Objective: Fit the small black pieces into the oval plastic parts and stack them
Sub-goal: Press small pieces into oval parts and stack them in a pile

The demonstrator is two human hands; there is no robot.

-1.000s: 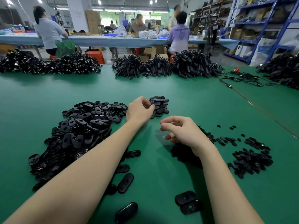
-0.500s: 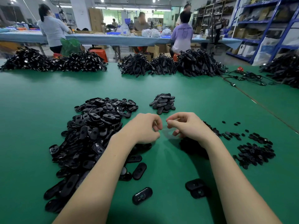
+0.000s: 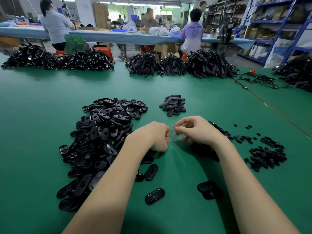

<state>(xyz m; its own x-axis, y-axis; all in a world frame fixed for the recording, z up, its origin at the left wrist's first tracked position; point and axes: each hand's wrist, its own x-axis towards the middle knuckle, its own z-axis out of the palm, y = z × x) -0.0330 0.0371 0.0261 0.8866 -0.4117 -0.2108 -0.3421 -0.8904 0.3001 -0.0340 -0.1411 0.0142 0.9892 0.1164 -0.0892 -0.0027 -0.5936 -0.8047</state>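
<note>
My left hand (image 3: 156, 136) hovers low at the right edge of the big heap of oval plastic parts (image 3: 101, 132). Its fingers are curled under, and what they hold is hidden. My right hand (image 3: 197, 130) is just to its right, knuckles up, thumb and forefinger pinched together at the tips almost touching the left hand. Anything between them is too small to see. Small black pieces (image 3: 266, 156) lie scattered and heaped to the right of my right wrist. A small stack of finished oval parts (image 3: 173, 104) sits beyond both hands.
Loose oval parts lie near me: one (image 3: 154, 195) between my forearms, one (image 3: 151, 172) by my left arm, two overlapping (image 3: 210, 190) by my right arm. Large black bundles (image 3: 207, 65) line the far edge of the green table (image 3: 42, 102). Cables (image 3: 260, 81) run at the right. People work behind.
My left hand has drawn back from the small stack of finished parts toward me and now meets my right hand at the centre. The right hand has barely moved.
</note>
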